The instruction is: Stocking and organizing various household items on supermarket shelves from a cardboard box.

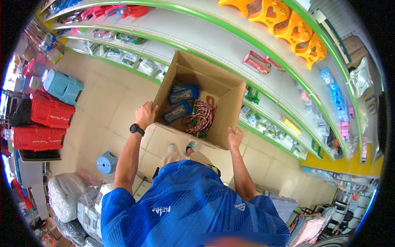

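An open cardboard box [226,123] is held up before my body, between both hands. My left hand [146,114], with a black watch at the wrist, grips its left near edge. The near right corner of the box is pinched in my right hand [235,137]. Inside, a bundle of red and white patterned cords [202,115], with some green ones, lies towards the right. Beside it on the left are blue packets [182,94] with clear fronts; their contents are not plain.
Green-edged shelves [203,57] curve across the front and right. They bear yellow-orange plastic goods [270,15], red boxes [256,62] and packaged items. A blue stool [106,162] stands on the tiles at left, near red baskets [51,111], a light blue basket [63,86] and plastic-wrapped goods [63,196].
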The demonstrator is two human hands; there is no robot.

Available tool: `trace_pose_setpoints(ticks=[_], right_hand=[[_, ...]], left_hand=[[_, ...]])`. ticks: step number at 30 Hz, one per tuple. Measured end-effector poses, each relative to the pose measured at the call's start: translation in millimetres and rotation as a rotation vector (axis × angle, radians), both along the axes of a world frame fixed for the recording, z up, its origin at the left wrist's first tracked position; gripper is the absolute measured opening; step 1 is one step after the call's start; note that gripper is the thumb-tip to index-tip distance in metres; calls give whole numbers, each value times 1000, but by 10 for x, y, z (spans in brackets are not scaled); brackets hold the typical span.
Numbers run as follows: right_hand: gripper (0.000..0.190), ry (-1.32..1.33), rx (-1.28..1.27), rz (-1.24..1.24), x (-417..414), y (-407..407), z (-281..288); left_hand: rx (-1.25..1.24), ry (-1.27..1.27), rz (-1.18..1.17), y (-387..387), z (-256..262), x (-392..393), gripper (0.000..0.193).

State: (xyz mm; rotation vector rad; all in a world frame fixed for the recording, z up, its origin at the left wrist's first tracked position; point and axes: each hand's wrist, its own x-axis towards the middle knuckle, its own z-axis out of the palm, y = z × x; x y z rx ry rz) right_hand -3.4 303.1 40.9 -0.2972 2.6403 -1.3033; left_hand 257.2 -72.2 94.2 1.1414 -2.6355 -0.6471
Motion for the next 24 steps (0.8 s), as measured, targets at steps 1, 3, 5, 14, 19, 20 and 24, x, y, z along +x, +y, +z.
trace_pose_setpoints(ticks=[1,3,5,14,19,20,24], right_hand=[[24,-36,37,-8,0,-33,-57],[26,-46,9,-64,1,-143,-154],[27,-65,117,-52,-1,-191,-174],[30,19,248,-65,17,-316,-163],[26,210,354,-96,160,-395,-197],[27,111,326,-128,178,-437,-184],[27,175,395,-157,396,-574,-79]], left_hand=[[30,-53,-4,-23,-47,-56,31],[-13,-35,-19,-92,-134,-135,30],[-33,-102,-38,-63,-238,-157,29],[106,85,-11,-131,-509,-47,25],[174,75,-46,-230,-569,112,24],[180,90,-73,-297,-571,130,24],[207,138,-104,-574,-528,279,24]])
